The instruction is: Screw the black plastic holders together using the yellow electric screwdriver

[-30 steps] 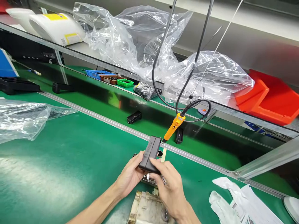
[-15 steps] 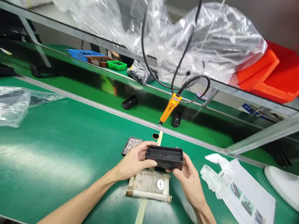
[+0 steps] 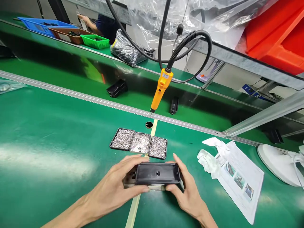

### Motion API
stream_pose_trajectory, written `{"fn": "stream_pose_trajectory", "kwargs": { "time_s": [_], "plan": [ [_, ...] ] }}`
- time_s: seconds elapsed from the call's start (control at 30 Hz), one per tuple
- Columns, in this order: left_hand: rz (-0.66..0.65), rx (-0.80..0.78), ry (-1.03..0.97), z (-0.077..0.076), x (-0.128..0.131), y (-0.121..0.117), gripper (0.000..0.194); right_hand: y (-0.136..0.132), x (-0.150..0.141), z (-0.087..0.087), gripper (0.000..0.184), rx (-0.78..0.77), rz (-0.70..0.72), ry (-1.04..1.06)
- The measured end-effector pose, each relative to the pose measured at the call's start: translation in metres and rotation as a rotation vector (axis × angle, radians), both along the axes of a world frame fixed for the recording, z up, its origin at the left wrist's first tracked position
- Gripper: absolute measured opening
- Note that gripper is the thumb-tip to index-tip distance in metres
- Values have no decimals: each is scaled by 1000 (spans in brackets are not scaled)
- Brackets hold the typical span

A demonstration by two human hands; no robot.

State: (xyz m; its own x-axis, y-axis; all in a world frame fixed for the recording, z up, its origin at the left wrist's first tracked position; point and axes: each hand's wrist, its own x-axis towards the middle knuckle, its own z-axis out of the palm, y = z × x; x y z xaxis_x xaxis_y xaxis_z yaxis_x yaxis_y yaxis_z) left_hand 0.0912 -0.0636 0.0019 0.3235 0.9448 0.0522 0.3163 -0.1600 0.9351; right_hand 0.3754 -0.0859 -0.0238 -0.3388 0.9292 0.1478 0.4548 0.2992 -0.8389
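Observation:
A black rectangular plastic housing [image 3: 146,174] lies level with its hollow side up, showing a small round hole in its floor. My left hand [image 3: 116,183] is closed round its left end, fingers behind and thumb along the front. At the right end, my right hand [image 3: 187,190] grips it between thumb and fingers. Under the housing is a pale, worn fixture [image 3: 128,180], mostly hidden; whether the two touch I cannot tell. Just beyond the hands stand three shallow trays of small metal parts: a left tray [image 3: 123,139], a middle tray [image 3: 140,143] and a right tray [image 3: 158,148].
A yellow electric screwdriver [image 3: 161,88] hangs tip-down by its cable behind the trays. Black housings [image 3: 117,88] lie beyond the metal rail [image 3: 128,109]. To the right are a printed sheet [image 3: 239,180], white cloth [image 3: 210,163] and white round base [image 3: 277,163]. A co-worker's hand [image 3: 86,21] shows at back.
Both hands have brought the housing down over the fixture, covering most of it. The three trays now show fully. My view has shifted closer and to the right.

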Motion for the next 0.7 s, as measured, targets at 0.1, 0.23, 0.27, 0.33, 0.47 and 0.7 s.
{"fn": "stream_pose_trajectory", "kwargs": {
  "time_s": [0.1,0.23,0.27,0.33,0.47,0.7],
  "plan": [
    [-26,63,41,-12,-5,-4,63,-1,0,0,74,77,86,-55],
    [-28,81,41,-19,-7,-4,68,2,-1,2,65,77,155,-51],
    [-27,84,40,-20,-7,-3,70,2,0,3,64,66,164,-49],
    [-20,92,37,-21,-7,-3,73,3,0,3,64,55,172,-59],
    [-27,157,57,-25,-9,-2,75,4,0,3,65,107,156,-107],
    [-130,474,223,-28,-11,0,68,9,0,2,61,196,212,-143]
  ]
}}
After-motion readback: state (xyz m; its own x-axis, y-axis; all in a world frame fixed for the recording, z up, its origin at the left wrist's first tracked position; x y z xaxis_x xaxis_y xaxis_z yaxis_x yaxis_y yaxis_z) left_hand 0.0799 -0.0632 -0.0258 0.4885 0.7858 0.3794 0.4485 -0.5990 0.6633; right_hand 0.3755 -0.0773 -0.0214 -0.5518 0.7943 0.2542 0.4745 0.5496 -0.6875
